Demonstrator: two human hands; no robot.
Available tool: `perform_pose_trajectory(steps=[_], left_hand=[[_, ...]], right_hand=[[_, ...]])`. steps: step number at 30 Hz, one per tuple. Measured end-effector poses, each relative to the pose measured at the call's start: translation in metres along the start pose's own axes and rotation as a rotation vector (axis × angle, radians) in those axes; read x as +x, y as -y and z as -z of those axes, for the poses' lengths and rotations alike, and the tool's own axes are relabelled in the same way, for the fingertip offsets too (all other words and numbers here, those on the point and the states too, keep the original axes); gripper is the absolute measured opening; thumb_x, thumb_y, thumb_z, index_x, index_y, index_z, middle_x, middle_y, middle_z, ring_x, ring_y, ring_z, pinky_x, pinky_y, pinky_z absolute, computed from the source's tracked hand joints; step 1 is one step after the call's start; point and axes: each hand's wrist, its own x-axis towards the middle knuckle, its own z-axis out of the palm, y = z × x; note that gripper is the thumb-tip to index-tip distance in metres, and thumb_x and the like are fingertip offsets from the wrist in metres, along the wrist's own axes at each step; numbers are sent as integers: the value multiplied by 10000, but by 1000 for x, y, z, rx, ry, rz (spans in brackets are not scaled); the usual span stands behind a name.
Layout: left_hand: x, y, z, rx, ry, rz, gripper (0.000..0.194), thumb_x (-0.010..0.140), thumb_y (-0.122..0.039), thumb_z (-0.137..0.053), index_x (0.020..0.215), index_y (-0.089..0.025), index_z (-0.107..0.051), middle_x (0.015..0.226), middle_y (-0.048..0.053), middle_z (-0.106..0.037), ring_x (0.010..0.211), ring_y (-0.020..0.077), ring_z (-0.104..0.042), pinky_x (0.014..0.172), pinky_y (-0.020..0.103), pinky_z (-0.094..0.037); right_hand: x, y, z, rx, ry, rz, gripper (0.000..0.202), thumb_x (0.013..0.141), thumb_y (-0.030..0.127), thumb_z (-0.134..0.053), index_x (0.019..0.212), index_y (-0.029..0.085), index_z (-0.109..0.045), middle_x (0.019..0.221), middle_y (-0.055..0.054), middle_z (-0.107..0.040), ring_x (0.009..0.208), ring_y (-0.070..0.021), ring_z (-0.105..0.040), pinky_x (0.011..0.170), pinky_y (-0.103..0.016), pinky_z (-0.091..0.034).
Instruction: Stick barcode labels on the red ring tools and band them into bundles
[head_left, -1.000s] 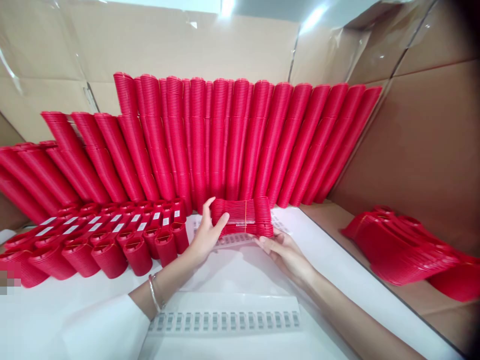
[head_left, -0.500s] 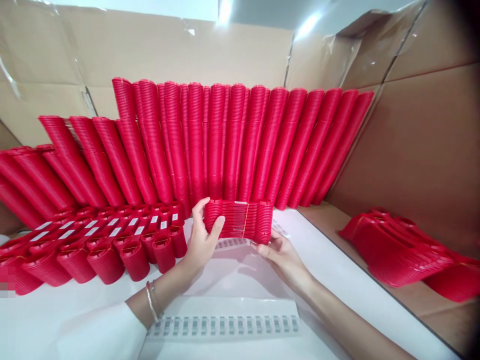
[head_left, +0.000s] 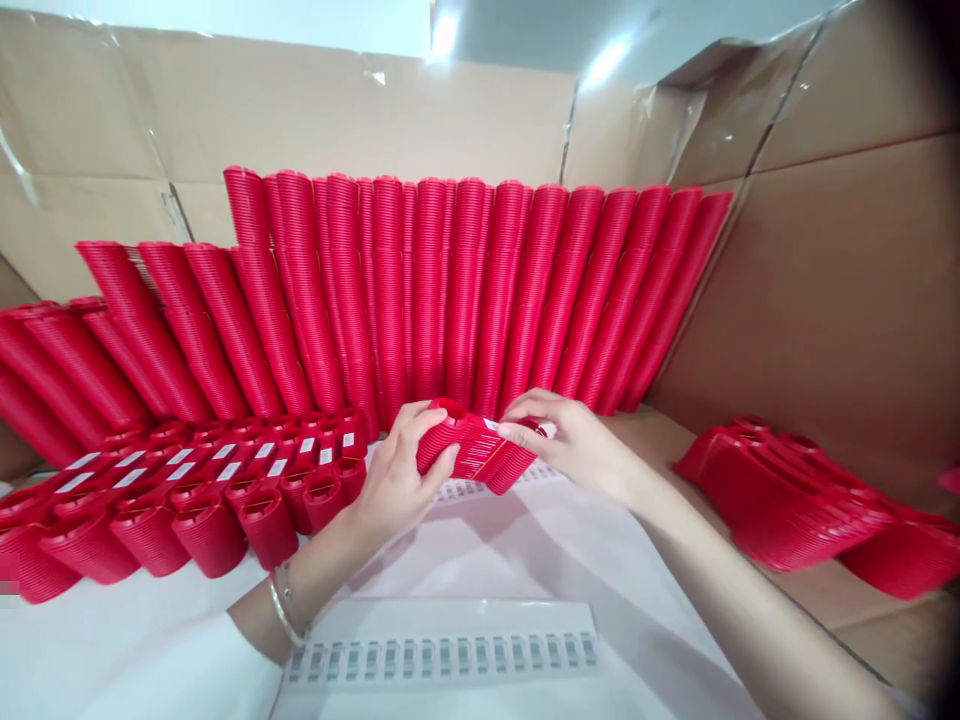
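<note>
A banded bundle of stacked thin red plastic pieces [head_left: 480,458] is tilted in front of me, with a small white label [head_left: 491,425] on its top face. My left hand [head_left: 401,465] is closed around its left end, thumb across the front. My right hand [head_left: 566,440] is closed over the right end, its fingertips on the top beside the label; part of that end is hidden. Below lies a white sheet with a row of printed labels [head_left: 442,657]. Another such sheet [head_left: 536,475] shows partly behind the bundle.
Tall red stacks [head_left: 386,300] stand along the cardboard wall [head_left: 480,120] at the back. At left, several labelled red bundles [head_left: 210,540] sit in rows on the white table [head_left: 480,560]. More red pieces [head_left: 795,500] lie on cardboard at right.
The bundle has tipped so its top face shows more. My right hand has moved from under its lower right corner up onto the top by the label. My left hand keeps its grip.
</note>
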Motion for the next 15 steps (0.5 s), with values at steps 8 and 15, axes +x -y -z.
perform_pose_trajectory(steps=[8,15], left_hand=[[6,-5,9,220,142,-124,258,944,-266,-418,1193,-247,-355,1194,107,-421,961,240,-552,685,343,-535],[11,-12,11,386,277,-195,272,957,-288,-330,1227,-299,-366,1191,80,-410,831,212,-585,467,212,-463]], right_hand=[[15,-20,3,353,394,-274,313,776,440,-566,803,136,-638,712,-33,-587,618,-124,-511,535,-230,-356],[15,-24,0,474,377,-364,237,666,355,-696,719,131,-642,626,-7,-545,552,-91,-458,484,-208,-314]])
